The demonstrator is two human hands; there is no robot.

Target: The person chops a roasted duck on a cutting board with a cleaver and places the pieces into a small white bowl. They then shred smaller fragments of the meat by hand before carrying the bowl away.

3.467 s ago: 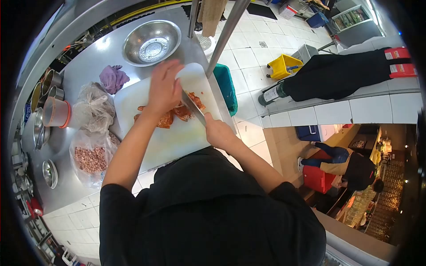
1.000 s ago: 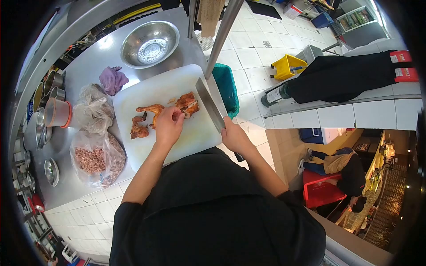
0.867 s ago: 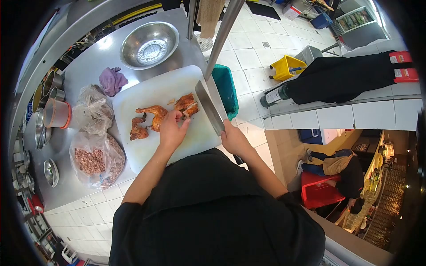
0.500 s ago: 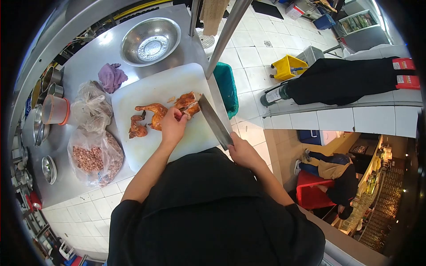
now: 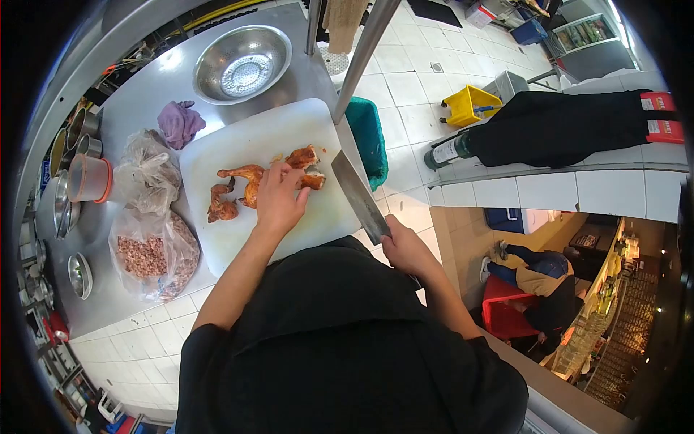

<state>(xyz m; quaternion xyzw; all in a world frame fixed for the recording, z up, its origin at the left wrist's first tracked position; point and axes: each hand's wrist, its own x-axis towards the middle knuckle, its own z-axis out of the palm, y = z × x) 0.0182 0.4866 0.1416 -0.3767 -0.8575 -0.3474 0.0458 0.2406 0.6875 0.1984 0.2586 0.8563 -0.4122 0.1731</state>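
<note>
A white cutting board carries browned, roasted chicken. My left hand is open, its fingers spread at the cut chicken pieces; the fingertips hide part of them. A pale cut face shows on the lower piece. Left of that hand lie a chicken leg and a smaller chicken piece, apparently a wing. In my right hand is a cleaver, gripped by its handle. Its blade slants over the board's right edge, apart from the meat.
Left of the board sit a bag of pinkish diced food, another plastic bag and a purple cloth. A steel bowl stands behind. A green bin is beside the table's right edge. A person bends at lower right.
The cleaver has moved right and slightly down, away from the chicken. My left hand has gone from pinched to spread fingers, and the right-hand chicken pieces now lie more apart.
</note>
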